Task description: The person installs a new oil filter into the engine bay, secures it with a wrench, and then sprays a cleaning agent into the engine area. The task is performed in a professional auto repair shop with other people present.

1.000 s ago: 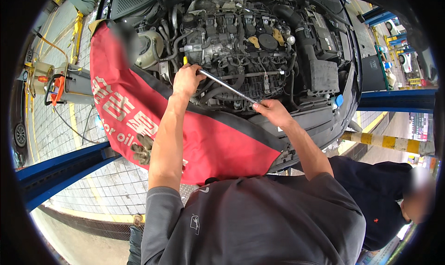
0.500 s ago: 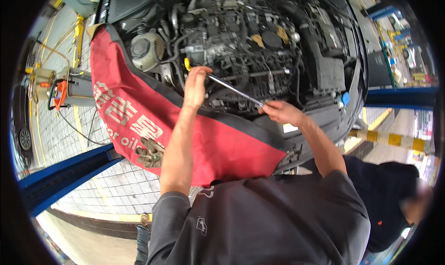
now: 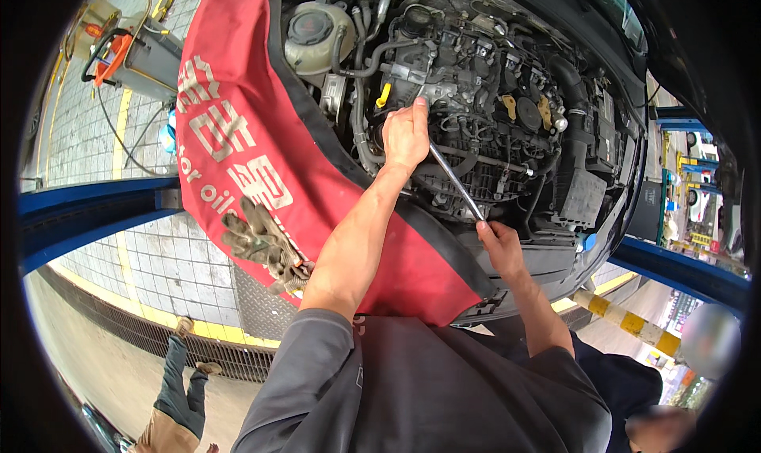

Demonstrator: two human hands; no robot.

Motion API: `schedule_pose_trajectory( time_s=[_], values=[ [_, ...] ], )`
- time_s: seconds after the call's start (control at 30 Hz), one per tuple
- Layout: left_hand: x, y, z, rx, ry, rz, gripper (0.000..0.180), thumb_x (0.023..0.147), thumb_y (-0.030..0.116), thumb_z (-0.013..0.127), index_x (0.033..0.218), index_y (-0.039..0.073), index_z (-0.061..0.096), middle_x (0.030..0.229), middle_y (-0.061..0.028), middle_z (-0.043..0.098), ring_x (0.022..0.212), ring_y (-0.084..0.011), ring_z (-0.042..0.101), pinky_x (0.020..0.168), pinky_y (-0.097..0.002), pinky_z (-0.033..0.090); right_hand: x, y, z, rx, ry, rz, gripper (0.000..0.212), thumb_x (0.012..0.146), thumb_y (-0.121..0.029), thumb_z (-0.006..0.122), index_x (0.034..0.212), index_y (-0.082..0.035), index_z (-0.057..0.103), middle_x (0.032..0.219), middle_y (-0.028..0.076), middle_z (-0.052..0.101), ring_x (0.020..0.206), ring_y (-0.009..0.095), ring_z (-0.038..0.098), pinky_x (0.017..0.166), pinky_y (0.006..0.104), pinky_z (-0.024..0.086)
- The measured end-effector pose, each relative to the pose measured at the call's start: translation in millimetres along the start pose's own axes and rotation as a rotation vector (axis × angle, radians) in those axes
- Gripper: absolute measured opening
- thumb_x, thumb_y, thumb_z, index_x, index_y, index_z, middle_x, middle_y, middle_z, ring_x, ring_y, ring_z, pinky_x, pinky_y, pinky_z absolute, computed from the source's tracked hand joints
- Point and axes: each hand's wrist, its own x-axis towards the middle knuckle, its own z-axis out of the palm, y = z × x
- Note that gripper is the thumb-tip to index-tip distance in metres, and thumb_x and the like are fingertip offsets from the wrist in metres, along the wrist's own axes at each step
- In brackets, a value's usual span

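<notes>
A long chrome wrench (image 3: 455,177) slants across the front of the open car engine (image 3: 476,80). My left hand (image 3: 406,134) is closed round its far end, close to a yellow dipstick handle (image 3: 384,95); whatever that end sits on is hidden. At the near end, over the front edge of the engine bay, my right hand (image 3: 502,247) grips the handle with bent fingers. Under my left forearm a red fender cover (image 3: 412,271) with a black border drapes over the car's side. Soiled work gloves (image 3: 265,243) lie on it.
A pale coolant tank (image 3: 317,41) stands left of the engine, a blue cap (image 3: 588,242) right. Blue lift arms (image 3: 95,211) flank the car. One person (image 3: 618,382) in dark clothes is close at my right; another (image 3: 181,389) is at lower left. A wheeled grey tank (image 3: 147,64) stands far left.
The view has turned, so engine and cover sit tilted and the wrench looks steeper. Both hands stay on the wrench. More of the person at lower left shows.
</notes>
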Motion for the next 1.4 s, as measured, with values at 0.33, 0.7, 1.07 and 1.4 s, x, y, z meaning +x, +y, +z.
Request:
schedule_pose_trajectory(
  time_s=[0.33, 0.7, 1.07, 1.4],
  values=[
    [1, 1, 0, -0.035, 0.031, 0.030, 0.062, 0.115, 0.039, 0.044, 0.076, -0.004, 0.067, 0.077, -0.0239, 0.069, 0.079, -0.0476, 0.066, 0.078, -0.0555, 0.049, -11, -10, 8, 0.038, 0.012, 0.054, 0.052, 0.107, -0.049, 0.071, 0.087, -0.001, 0.069, 0.072, -0.005, 0.054, 0.066, 0.005, 0.045, 0.058, 0.0271, 0.037],
    [0, -2, 5, -0.080, 0.126, 0.087, 0.063, 0.114, 0.041, 0.048, 0.074, -0.004, 0.064, 0.071, -0.0224, 0.066, 0.073, -0.0460, 0.065, 0.071, -0.0539, 0.049, -13, -7, 13, 0.059, 0.004, 0.067, 0.048, 0.110, -0.049, 0.066, 0.088, -0.006, 0.066, 0.067, -0.008, 0.046, 0.058, 0.003, 0.037, 0.052, 0.0252, 0.026],
    [1, 1, -12, -0.197, -0.069, 0.096, 0.066, 0.114, 0.045, 0.045, 0.067, 0.005, 0.067, 0.071, -0.0135, 0.066, 0.074, -0.0386, 0.068, 0.071, -0.0465, 0.052, 12, -23, -26, 0.308, -0.539, 0.441, 0.068, 0.110, -0.070, 0.048, 0.079, -0.010, 0.055, 0.068, -0.002, 0.042, 0.058, 0.011, 0.037, 0.055, 0.0302, 0.030],
    [7, -8, -1, -0.174, 0.028, 0.291, 0.053, 0.111, 0.021, 0.051, 0.061, 0.006, 0.058, 0.057, -0.0104, 0.061, 0.053, -0.0396, 0.059, 0.059, -0.0462, 0.047, -15, -16, 16, -0.080, 0.019, 0.151, 0.061, 0.115, -0.056, 0.053, 0.070, -0.015, 0.049, 0.061, -0.007, 0.041, 0.056, 0.006, 0.035, 0.051, 0.0288, 0.026]
  ],
)
